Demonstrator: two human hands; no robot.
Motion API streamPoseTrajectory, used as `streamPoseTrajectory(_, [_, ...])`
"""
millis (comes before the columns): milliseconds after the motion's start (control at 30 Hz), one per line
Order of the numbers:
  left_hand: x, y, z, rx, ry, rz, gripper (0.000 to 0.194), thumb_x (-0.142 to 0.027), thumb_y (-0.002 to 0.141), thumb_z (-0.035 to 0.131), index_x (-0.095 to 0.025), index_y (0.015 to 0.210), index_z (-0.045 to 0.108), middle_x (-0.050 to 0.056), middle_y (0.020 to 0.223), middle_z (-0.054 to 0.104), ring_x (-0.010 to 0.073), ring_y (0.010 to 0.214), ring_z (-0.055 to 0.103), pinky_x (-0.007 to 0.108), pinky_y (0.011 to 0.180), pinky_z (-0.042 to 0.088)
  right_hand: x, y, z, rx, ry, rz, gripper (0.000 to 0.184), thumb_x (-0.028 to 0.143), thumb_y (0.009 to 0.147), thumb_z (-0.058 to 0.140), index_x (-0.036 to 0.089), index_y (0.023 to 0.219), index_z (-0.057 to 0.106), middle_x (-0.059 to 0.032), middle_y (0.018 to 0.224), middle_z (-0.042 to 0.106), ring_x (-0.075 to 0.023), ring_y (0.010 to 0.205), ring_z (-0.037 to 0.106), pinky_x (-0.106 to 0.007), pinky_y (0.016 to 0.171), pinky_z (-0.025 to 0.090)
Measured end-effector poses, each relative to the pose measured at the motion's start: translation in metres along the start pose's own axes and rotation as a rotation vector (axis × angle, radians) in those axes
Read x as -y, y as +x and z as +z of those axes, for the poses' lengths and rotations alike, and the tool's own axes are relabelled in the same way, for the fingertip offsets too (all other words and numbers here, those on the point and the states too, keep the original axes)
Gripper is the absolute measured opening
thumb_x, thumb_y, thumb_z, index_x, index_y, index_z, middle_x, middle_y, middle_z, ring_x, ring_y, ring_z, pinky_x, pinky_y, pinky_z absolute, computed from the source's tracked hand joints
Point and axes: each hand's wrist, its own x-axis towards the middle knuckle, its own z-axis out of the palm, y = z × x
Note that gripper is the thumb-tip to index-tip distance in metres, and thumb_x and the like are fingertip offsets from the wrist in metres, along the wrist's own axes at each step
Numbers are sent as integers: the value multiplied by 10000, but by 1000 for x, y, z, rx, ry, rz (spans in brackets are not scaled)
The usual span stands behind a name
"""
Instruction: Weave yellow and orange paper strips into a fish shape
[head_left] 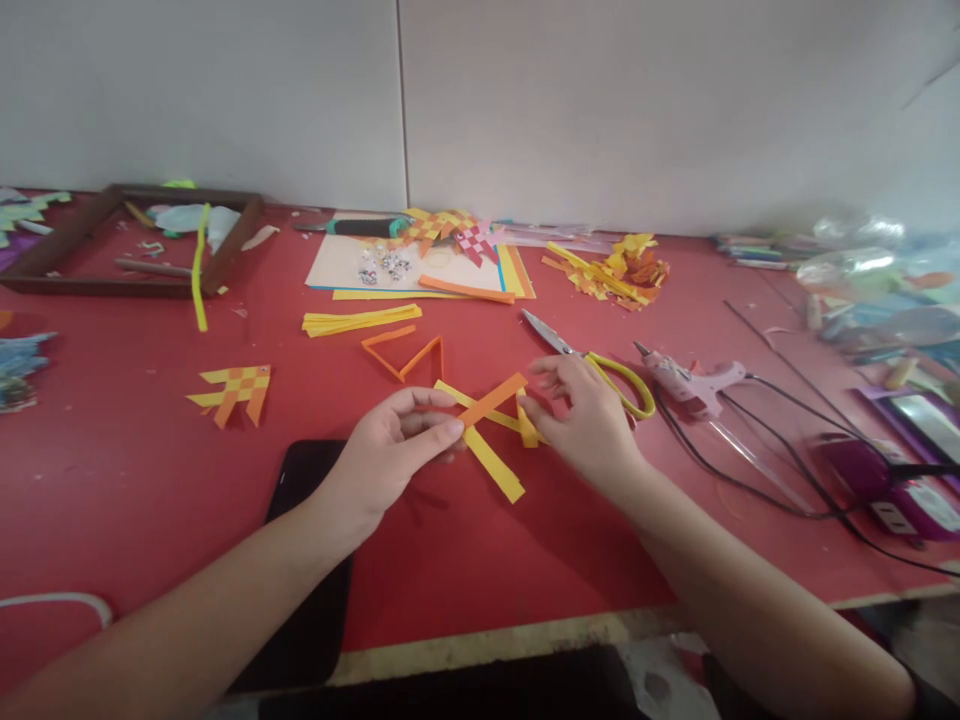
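My left hand point(401, 445) pinches crossed paper strips between thumb and fingers, above the red table. An orange strip point(495, 398) slants up to the right from my thumb. Below it a yellow strip point(495, 468) angles down to the right, and another yellow piece point(528, 425) stands bent near my right thumb. My right hand point(581, 415) is at the strips' right end, its fingers curled and apart from the thumb; the thumb tip appears to touch the bent yellow piece. Just behind my right hand lie scissors point(622, 385) with yellow handles.
A folded orange strip point(403, 358) and yellow strips point(362, 319) lie beyond my hands. To the left are a woven paper fish point(238, 392) and a dark phone point(300, 630). A pink glue gun point(690, 385) with its cord lies right. Behind stands a brown frame point(82, 285).
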Motion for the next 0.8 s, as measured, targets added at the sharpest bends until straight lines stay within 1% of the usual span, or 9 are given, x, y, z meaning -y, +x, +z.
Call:
streamPoseTrajectory(67, [0,0,0,13,-26,-5,305,-283,746,807,-199,973,622,-12,810,728,124,752,702,276,794,560,3,-1,-2,-33,-135,-181,101,223,804,653,227,900,621,-81,969,658,-253,951,605,-468,889,463])
streamPoseTrajectory(100, [0,-1,0,17,-23,1,320,-283,741,812,-201,988,625,-9,824,737,128,771,706,277,804,558,5,-3,-3,-19,-131,-246,56,231,828,640,230,884,630,-77,954,667,-255,969,602,-469,913,447])
streamPoseTrajectory(167, [1,-2,0,20,28,12,362,-307,737,818,-208,1030,630,5,866,752,140,794,708,278,790,555,13,-8,-3,115,-24,-290,59,279,879,609,235,898,644,-62,908,684,-232,925,616,-431,886,457])
streamPoseTrajectory(233, [1,-3,0,28,118,22,391,-352,751,807,-217,1074,632,27,926,763,158,815,712,283,767,550,19,-14,-3,284,109,-251,121,340,884,618,231,923,653,-52,886,693,-202,842,624,-372,798,485])
streamPoseTrajectory(300, [1,-4,0,52,202,46,377,-380,769,789,-217,1075,639,41,957,764,174,849,715,293,782,546,24,-20,0,356,190,-199,134,351,863,644,222,899,653,-41,862,693,-171,764,620,-323,718,493])
streamPoseTrajectory(400, [2,-4,0,82,256,106,314,-349,779,780,-210,1028,648,39,980,746,175,908,705,298,841,540,26,-24,4,359,244,-155,101,304,867,633,211,827,638,-20,806,684,-134,681,600,-284,658,485])
streamPoseTrajectory(533, [2,-5,2,93,228,130,289,-277,771,778,-210,1008,626,7,940,697,142,863,683,284,826,546,25,-26,6,415,345,-54,114,296,891,600,198,869,653,-30,809,692,-141,712,620,-278,666,500])
streamPoseTrajectory(667, [1,-5,3,102,241,84,272,-286,804,737,-201,1033,616,5,870,674,146,835,675,301,813,545,25,-25,6,421,390,10,129,303,892,597,202,841,657,-24,782,689,-145,712,630,-277,676,510])
streamPoseTrajectory(800, [0,-5,4,117,180,-29,269,-298,808,729,-191,1023,609,14,869,672,158,854,677,313,796,553,28,-23,5,395,332,-43,104,278,872,611,210,814,663,-15,756,699,-137,677,632,-268,656,507])
